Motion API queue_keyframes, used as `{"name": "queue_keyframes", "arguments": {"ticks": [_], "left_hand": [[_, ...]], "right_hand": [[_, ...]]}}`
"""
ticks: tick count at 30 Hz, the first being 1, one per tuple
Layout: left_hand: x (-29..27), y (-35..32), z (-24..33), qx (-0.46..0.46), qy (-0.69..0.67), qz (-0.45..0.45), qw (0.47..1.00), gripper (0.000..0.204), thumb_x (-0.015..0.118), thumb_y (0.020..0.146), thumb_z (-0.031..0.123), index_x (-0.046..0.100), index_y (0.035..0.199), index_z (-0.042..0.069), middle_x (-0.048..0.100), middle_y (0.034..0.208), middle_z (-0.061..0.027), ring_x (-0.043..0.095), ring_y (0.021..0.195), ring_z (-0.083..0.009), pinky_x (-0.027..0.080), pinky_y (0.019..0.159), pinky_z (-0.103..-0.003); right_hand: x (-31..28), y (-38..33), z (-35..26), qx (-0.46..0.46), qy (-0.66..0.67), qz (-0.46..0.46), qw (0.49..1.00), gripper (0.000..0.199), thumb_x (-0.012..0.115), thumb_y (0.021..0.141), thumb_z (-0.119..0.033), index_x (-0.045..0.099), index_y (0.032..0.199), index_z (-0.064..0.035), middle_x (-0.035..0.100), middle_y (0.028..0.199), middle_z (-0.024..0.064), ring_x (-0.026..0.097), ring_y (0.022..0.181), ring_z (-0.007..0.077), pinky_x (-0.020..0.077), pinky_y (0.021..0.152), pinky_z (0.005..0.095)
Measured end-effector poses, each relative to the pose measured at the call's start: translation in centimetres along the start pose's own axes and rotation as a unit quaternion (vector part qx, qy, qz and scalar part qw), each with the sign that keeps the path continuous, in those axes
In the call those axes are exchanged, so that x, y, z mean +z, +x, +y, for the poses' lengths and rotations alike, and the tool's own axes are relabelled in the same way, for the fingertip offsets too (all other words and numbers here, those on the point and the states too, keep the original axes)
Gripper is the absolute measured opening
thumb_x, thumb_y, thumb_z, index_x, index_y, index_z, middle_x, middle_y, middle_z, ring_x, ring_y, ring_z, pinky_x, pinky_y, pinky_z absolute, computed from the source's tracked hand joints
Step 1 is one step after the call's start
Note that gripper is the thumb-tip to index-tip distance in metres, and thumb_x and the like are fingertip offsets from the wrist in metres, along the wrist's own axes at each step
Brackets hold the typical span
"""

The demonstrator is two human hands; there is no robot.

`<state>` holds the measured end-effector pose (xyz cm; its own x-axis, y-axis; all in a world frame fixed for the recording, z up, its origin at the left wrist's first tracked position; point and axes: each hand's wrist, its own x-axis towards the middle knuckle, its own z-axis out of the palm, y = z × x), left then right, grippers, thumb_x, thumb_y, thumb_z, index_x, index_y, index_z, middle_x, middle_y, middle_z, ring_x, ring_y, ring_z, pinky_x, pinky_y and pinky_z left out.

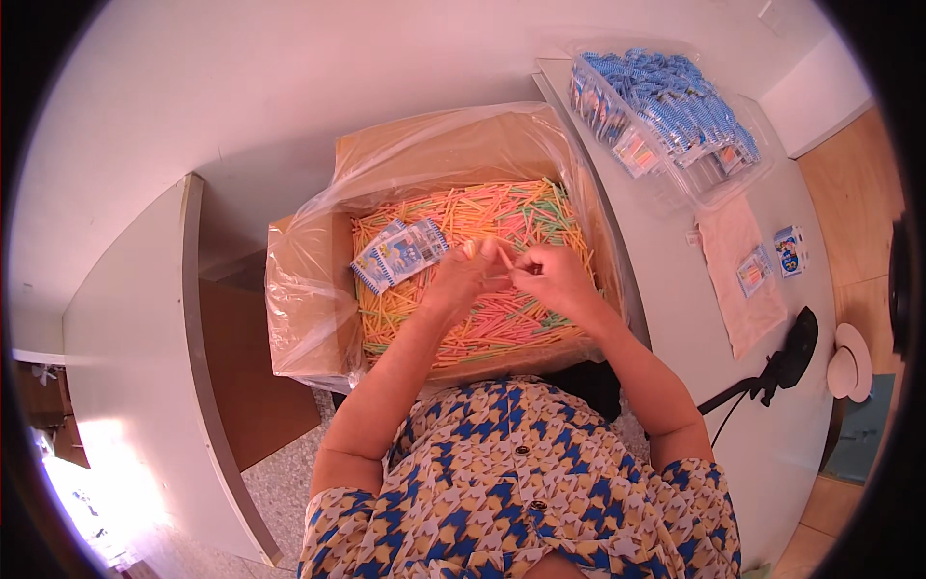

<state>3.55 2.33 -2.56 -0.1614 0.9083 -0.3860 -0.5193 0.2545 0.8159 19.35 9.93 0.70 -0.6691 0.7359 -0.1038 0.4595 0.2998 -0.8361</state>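
Note:
A large cardboard box (311, 328) lined with clear plastic holds a deep layer of thin pastel sticks (415, 328), in pink, orange, yellow and green. Over its middle, both my hands are close together. My left hand (463, 275) has its fingers curled, thumb up, around what look like thin sticks. Just right of it, my right hand (558, 278) pinches a pale pink stick (504, 259) between thumb and fingertips. Some of the sticks inside my left hand are hidden by its fingers. Beside that hand, several flat blue-and-white packets (400, 253) lie on the sticks.
At the far right, a clear plastic bin (675, 179) is heaped with blue-striped filled packets (675, 101) on a grey table (666, 280). Nearer are a pink cloth (738, 314), a packet (754, 270), a small blue card (791, 251) and a black device with a cable (796, 347). A panel edge (207, 386) stands left.

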Motion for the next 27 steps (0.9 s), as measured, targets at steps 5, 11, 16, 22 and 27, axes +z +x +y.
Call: {"name": "queue_keyframes", "arguments": {"ticks": [5,11,16,22,27], "left_hand": [[-0.7,0.0,0.2,-0.022,-0.096,-0.078,0.992,0.041,0.050,0.098,0.038,0.062,0.112,0.001,0.063,0.105,-0.0135,0.063,0.094,-0.0211,0.055,0.086,-0.039],[-1.1,0.4,0.6,-0.017,-0.207,0.031,0.978,0.036,0.047,0.099,0.037,0.061,0.096,0.004,0.063,0.093,-0.0120,0.063,0.097,-0.0271,0.052,0.091,-0.044],[-2.3,1.2,-1.1,-0.050,-0.268,-0.104,0.957,0.021,0.053,0.098,0.027,0.059,0.096,0.006,0.060,0.075,-0.0021,0.064,0.093,-0.0226,0.052,0.086,-0.039],[-2.8,1.5,-2.0,-0.034,-0.176,-0.095,0.979,0.010,0.055,0.092,0.008,0.060,0.100,0.007,0.064,0.083,-0.0014,0.063,0.086,-0.0155,0.053,0.079,-0.034],[-0.3,-0.2,-0.2,-0.037,-0.165,-0.051,0.984,0.018,0.057,0.092,0.009,0.058,0.110,0.005,0.064,0.095,-0.0045,0.063,0.086,-0.0152,0.053,0.074,-0.031]], "right_hand": [[1.1,0.8,-1.3,-0.069,0.043,0.054,0.995,0.018,0.067,0.077,-0.016,0.066,0.073,0.0016,0.065,0.067,0.0131,0.063,0.060,0.0245,0.0470,0.056,0.0351],[-1.6,-0.8,-1.5,-0.010,-0.173,-0.202,0.964,0.020,0.074,0.072,-0.016,0.066,0.083,-0.0003,0.067,0.081,0.0126,0.063,0.068,0.0278,0.0494,0.062,0.0383],[-0.4,0.1,-3.6,-0.257,-0.185,0.040,0.948,0.059,0.082,0.062,-0.015,0.058,0.114,-0.0021,0.061,0.113,0.0116,0.060,0.095,0.0269,0.0490,0.081,0.0381],[1.3,3.1,-2.9,-0.336,-0.246,-0.038,0.909,0.076,0.084,0.056,-0.019,0.052,0.123,-0.0024,0.057,0.116,0.0105,0.055,0.110,0.0285,0.0467,0.092,0.0390],[1.0,3.1,-2.9,-0.313,-0.193,-0.086,0.926,0.070,0.085,0.056,-0.021,0.055,0.117,-0.0034,0.057,0.117,0.0108,0.055,0.110,0.0282,0.0466,0.092,0.0389]]}}
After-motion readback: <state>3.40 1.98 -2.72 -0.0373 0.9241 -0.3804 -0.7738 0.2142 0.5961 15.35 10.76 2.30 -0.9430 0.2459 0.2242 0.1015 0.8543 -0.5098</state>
